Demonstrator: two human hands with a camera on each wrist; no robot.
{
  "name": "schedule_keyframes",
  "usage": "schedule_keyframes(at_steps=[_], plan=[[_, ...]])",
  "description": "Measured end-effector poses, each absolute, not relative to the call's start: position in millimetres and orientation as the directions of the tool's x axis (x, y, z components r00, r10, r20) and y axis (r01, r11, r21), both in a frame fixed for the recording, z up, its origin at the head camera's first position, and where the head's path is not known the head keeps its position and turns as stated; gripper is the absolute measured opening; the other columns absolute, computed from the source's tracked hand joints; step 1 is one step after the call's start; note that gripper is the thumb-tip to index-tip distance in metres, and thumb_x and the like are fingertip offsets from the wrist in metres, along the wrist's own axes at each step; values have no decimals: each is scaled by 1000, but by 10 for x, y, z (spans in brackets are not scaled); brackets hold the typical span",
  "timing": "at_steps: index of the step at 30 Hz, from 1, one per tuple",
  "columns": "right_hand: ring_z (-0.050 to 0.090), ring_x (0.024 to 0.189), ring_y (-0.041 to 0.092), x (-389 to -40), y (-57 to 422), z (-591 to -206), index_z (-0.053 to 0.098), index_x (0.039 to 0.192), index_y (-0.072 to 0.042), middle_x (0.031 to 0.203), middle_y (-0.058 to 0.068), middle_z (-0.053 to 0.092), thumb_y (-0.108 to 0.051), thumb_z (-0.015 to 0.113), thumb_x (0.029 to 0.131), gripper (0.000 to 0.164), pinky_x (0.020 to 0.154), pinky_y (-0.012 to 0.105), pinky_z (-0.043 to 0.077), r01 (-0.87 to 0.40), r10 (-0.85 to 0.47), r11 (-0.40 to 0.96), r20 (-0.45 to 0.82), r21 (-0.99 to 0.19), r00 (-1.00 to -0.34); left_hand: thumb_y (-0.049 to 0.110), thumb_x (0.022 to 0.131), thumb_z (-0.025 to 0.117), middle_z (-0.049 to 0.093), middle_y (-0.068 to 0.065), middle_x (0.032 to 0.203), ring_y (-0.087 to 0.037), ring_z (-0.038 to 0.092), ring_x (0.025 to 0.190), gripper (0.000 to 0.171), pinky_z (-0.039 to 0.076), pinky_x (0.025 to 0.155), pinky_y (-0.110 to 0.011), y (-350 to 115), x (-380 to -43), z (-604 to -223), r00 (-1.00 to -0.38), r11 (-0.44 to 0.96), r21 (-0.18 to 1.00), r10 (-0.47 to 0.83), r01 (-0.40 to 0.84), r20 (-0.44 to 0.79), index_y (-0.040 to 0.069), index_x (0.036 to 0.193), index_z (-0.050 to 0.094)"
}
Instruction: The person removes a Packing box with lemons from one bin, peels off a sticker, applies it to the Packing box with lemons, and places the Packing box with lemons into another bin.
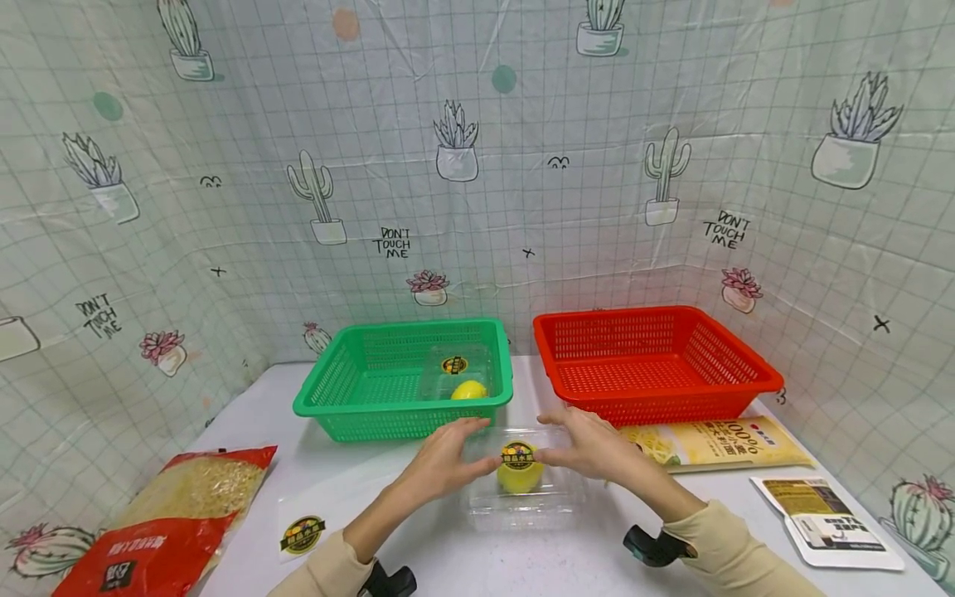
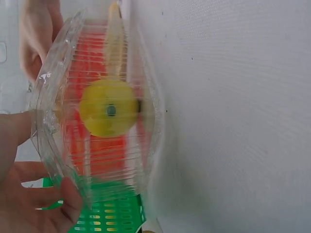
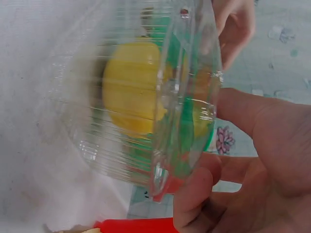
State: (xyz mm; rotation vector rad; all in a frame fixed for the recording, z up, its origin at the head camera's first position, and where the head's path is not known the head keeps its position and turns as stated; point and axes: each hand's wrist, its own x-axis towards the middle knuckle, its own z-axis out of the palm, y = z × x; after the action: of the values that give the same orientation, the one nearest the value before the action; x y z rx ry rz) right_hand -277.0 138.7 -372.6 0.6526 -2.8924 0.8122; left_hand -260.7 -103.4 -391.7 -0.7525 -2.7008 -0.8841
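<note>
A clear plastic clamshell box [image 1: 522,521] sits on the white table in front of me, its lid down over a yellow lemon [image 1: 520,479]. On the lid is a round black and gold label [image 1: 518,454]. My left hand [image 1: 451,460] grips the box's left side, thumb on the lid near the label. From the right, my right hand [image 1: 597,444] holds the opposite side the same way. In the right wrist view, curled fingers [image 3: 194,194] hold the rim, and the lemon [image 3: 131,90] shows through the ribbed wall.
Behind stand a green basket [image 1: 403,420], with another clear box [image 1: 433,377] and lemon [image 1: 470,390] inside, and a red basket [image 1: 656,408]. At right lie a yellow noodle packet [image 1: 731,444] and a flat pouch [image 1: 831,522]. At left are a red bag [image 1: 172,522] and a label [image 1: 302,535].
</note>
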Motion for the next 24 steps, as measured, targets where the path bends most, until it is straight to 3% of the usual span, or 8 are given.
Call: schedule_keyframes(at_steps=[7, 12, 19, 24], plan=[[58, 119, 41, -2723, 1326, -3784, 62, 131, -8, 135, 21, 58, -53, 75, 80, 70, 93, 62, 49, -428, -388, 796, 182, -428, -904, 44, 88, 68, 52, -20, 144, -40, 49, 131, 69, 44, 101, -61, -944, -2621, -3882, -870, 738, 461, 431, 492, 238, 1, 139, 53], [61, 115, 38, -2711, 1285, -3785, 60, 133, -7, 135, 20, 57, -60, 73, 78, 76, 90, 61, 50, -428, -392, 812, 174, -397, -904, 48, 88, 68, 52, -18, 144, -40, 48, 131, 70, 46, 97, -63, -927, -2641, -3887, -879, 753, 454, 425, 476, 217, 3, 140, 53], [57, 122, 41, -2782, 1346, -3786, 64, 128, -6, 132, 21, 61, -44, 76, 82, 61, 95, 62, 48, -454, -412, 762, 195, -463, -890, 36, 89, 71, 59, -18, 136, -37, 52, 128, 58, 40, 106, -59, -979, -2709, -3914, -852, 693, 498, 453, 521, 262, 0, 133, 59], [66, 110, 31, -2868, 1319, -3828, 70, 116, -6, 114, 11, 72, -36, 77, 83, 44, 89, 52, 53, -469, -393, 750, 256, -466, -883, 33, 90, 69, 65, -13, 130, -34, 58, 125, 49, 43, 104, -55, -963, -2749, -3939, -846, 699, 477, 435, 532, 308, 2, 128, 63]])
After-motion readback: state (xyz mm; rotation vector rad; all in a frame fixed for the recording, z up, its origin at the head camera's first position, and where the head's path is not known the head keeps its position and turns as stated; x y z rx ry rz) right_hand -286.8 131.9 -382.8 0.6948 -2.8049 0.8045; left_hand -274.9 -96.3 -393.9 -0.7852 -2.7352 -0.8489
